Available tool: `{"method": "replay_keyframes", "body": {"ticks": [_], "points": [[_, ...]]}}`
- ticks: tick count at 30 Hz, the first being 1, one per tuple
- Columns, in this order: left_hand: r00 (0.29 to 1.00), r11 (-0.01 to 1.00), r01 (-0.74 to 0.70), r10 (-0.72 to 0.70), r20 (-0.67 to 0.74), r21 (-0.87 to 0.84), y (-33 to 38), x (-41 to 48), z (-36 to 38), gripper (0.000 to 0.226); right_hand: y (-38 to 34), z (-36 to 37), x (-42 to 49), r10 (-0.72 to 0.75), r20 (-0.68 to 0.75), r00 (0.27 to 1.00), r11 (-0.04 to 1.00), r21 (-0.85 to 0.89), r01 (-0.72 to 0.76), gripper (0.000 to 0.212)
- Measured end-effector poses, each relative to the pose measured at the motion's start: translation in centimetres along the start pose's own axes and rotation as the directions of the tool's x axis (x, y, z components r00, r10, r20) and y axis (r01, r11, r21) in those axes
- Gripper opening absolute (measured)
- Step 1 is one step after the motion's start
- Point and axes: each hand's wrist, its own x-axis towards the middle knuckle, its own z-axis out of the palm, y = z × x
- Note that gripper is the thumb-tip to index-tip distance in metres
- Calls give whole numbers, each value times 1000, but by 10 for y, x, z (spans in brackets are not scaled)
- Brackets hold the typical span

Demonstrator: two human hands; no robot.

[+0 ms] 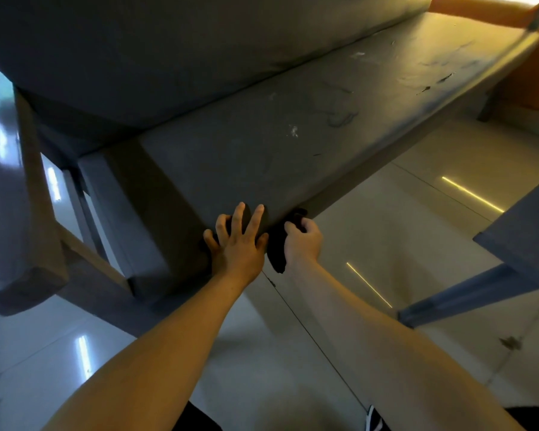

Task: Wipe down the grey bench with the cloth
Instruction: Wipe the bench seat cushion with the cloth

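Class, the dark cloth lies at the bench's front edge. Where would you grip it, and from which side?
Probably the bunched top of the cloth, from the front, as the right hand grips it: it hangs over the front edge of the bench, its tail loose below.

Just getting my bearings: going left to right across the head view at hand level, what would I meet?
The left hand flat on the grey bench corner → dark cloth → right hand gripping it → pale floor → grey furniture piece.
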Motion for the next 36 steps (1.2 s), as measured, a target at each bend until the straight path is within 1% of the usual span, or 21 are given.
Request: {"method": "replay_keyframes", "body": {"ticks": [4, 6, 8, 11, 12, 15, 19, 22, 25, 26, 28, 30, 31, 32, 34, 35, 36], "points": [[1000, 1000, -8, 8, 18, 13, -2, -1, -2, 63, 1, -4, -11, -89, 121, 989, 991, -92, 100, 5], [1000, 1000, -18, 18, 22, 6, -3, 0, -3, 63, -2, -6, -10, -119, 162, 980, 979, -144, 143, 8], [999, 999, -33, 34, 22, -23, -3, 0, -5, 62, -7, -11, -3, -154, 118, 981, 970, -170, 173, 11], [999, 999, -48, 49, 21, -25, -3, -1, -5, 63, -24, -22, 19, -163, -16, 987, 981, -108, 160, 21], [999, 999, -46, 46, 17, -18, -3, 0, -5, 64, -28, -23, 27, -158, -31, 987, 982, -113, 154, 26], [999, 999, -46, 47, 14, -14, -3, 1, -4, 64, -26, -19, 35, -149, 30, 988, 971, -184, 152, 39], [999, 999, -36, 37, 18, -15, -2, 0, -3, 63, -12, -8, 20, -227, 69, 971, 939, -250, 238, 35], [999, 999, -30, 32, 38, -30, -3, 0, -5, 62, -4, -7, 8, -271, 217, 938, 876, -347, 334, 37], [999, 998, -32, 34, 42, -45, -3, -2, -6, 62, -18, -19, 13, -283, 347, 894, 793, -439, 422, 33], [998, 998, -34, 36, 47, -51, -3, -2, -7, 62, -27, -23, 19, -311, 363, 879, 758, -464, 459, 34], [998, 998, -36, 38, 48, -46, -4, -2, -7, 64, -49, -27, 28, -408, 326, 853, 693, -497, 521, 42], [999, 999, -38, 39, 36, -25, -4, 0, -8, 65, -62, -24, 33, -444, 271, 854, 703, -485, 519, 50], [999, 999, -37, 38, 37, -27, -4, 0, -9, 66, -62, -21, 33, -440, 285, 852, 697, -490, 524, 51], [998, 999, -36, 38, 45, -39, -3, 0, -9, 66, -58, -17, 30, -437, 329, 837, 660, -514, 547, 50], [998, 998, -31, 34, 54, -59, -1, -2, -11, 71, -42, -7, 16, -460, 430, 777, 554, -545, 630, 47], [998, 998, -26, 29, 54, -56, -1, -3, -12, 76, -33, -3, 7, -473, 456, 754, 530, -536, 657, 46], [998, 999, -18, 21, 51, -50, -1, -3, -14, 79, -26, 0, -2, -483, 466, 741, 530, -518, 672, 44]]}}
